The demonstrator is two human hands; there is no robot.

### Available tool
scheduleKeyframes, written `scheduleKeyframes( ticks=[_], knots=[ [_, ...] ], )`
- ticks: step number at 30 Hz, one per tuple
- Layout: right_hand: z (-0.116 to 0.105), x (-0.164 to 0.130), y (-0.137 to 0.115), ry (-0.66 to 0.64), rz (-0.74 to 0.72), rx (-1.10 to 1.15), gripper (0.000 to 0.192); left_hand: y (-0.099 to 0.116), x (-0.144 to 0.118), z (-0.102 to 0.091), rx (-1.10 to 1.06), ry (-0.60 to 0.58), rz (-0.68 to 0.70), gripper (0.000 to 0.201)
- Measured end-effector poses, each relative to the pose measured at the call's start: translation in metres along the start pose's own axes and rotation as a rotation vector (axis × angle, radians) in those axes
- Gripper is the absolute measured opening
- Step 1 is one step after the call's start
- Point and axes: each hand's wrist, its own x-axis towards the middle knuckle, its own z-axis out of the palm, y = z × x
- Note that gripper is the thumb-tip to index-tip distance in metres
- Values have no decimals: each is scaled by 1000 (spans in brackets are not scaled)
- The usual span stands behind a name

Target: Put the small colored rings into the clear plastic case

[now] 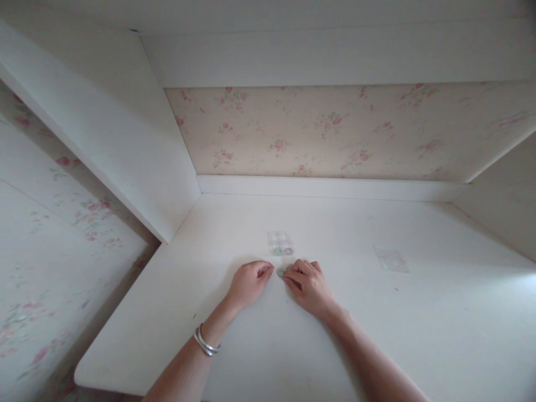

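My left hand (250, 281) rests on the white desk with thumb and forefinger pinched together. Whatever may be between those fingertips is too small to make out. Close by on the right, my right hand (309, 287) is closed, its fingertips on a small greenish, clear-looking item (281, 272) whose kind I cannot tell. Just beyond both hands lies a small clear plastic box (274, 239) with compartments. In its near row sit a green round piece (278, 251) and a pink round piece (288, 251).
A flat clear plastic piece, perhaps a lid (391, 259), lies to the right on the white desk (335, 223). Tiny dark specks dot the surface. A white side panel (125, 128) stands at the left, an upper board (314, 56) overhangs, and floral wallpaper (310, 134) covers the back.
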Motion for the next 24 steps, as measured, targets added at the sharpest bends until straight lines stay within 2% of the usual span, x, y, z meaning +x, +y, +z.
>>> scheduleKeyframes(
  ticks=[5, 8, 12, 16, 19, 24],
  knots=[
    [3, -1, 3, 64, 1, 67, 19, 0, 0, 0, 50, -11, -3, 29],
    [6, 0, 9, 170, 76, 140, 21, 6, -3, 0, 114, -18, 37, 27],
    [8, 7, 17, 327, 193, 203, 22, 16, -10, 2, 283, -51, 179, 25],
    [9, 21, 24, 438, 237, 193, 24, 19, -13, 6, 416, -57, 201, 24],
    [11, 30, 27, 463, 228, 207, 26, 18, -12, 7, 425, -51, 197, 22],
    [15, 32, 31, 402, 286, 215, 28, 16, -11, 7, 365, -42, 173, 20]
  ],
)
